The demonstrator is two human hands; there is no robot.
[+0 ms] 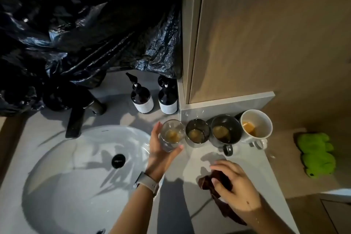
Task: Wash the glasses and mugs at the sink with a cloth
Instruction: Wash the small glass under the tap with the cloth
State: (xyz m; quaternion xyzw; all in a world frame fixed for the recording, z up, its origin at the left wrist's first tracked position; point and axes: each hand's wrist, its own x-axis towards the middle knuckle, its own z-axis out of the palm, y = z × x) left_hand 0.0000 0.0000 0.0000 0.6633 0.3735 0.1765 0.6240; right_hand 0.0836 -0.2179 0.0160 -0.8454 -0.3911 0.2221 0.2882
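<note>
Gripping a clear round glass at the sink's right rim, the left hand curls thumb and fingers around its upright wall; brown dregs sit in the bottom. Beside it on the smooth grey desk stand a dark glass, a dark mug and a white mug, all mouth-up with brown liquid, both handles facing the person. The right hand holds a crumpled dark brown cloth on the desk, fingers bent over it.
</note>
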